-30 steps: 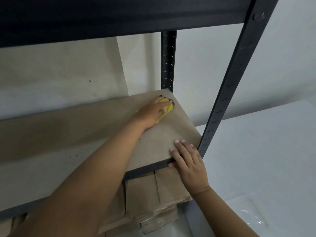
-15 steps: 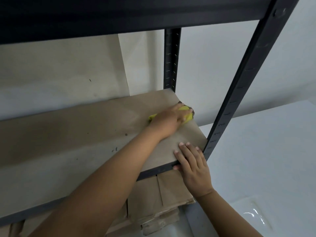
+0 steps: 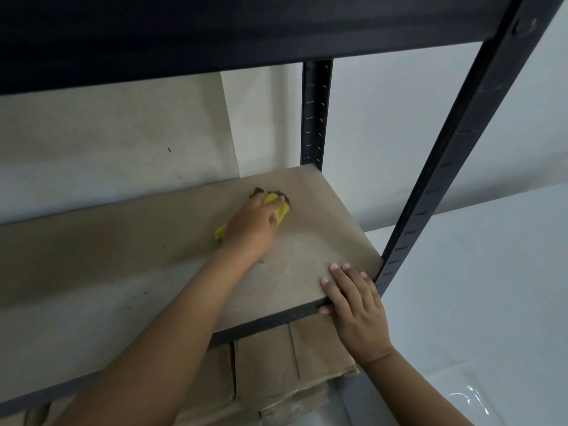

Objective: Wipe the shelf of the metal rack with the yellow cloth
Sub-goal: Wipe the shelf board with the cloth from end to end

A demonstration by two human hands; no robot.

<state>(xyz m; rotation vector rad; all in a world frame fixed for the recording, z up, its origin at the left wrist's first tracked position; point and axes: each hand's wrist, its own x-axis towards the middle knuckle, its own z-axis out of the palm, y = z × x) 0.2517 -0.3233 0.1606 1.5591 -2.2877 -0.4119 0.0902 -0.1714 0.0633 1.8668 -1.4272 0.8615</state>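
The left hand (image 3: pixel 252 229) lies on top of the yellow cloth (image 3: pixel 278 207) and presses it down on the shelf (image 3: pixel 129 250). The fingers bend over the cloth and hold it bunched up under the palm. Most of the cloth is hidden by the hand. A bit of yellow pokes out at the fingertips, and a small yellow corner sticks out by the wrist. The front edge of the cloth looks dark and dirty. The cloth sits on the back part of the shelf, close to the wall (image 3: pixel 384 118) and a little to the left of the back post (image 3: pixel 316 112).

The left arm reaches a long way, from the bottom left up and across the shelf. It is almost straight, and the back of the hand faces up.

The right hand (image 3: pixel 356 309) rests on the front right corner of the shelf, just beside the front post (image 3: pixel 455 161). Its fingers are straight and lie flat on the brown board, close together. The thumb hooks under the dark front edge of the shelf. The right arm comes up from the bottom right.

The shelf is a flat brown board with a dark metal rim. It has some small dark specks and pale smears on it. Another dark shelf (image 3: pixel 215 29) hangs over the top. Under the brown shelf lies a pile of folded brown paper bags (image 3: pixel 270 364). To the right is a pale floor (image 3: pixel 491 287) with a shiny spot.
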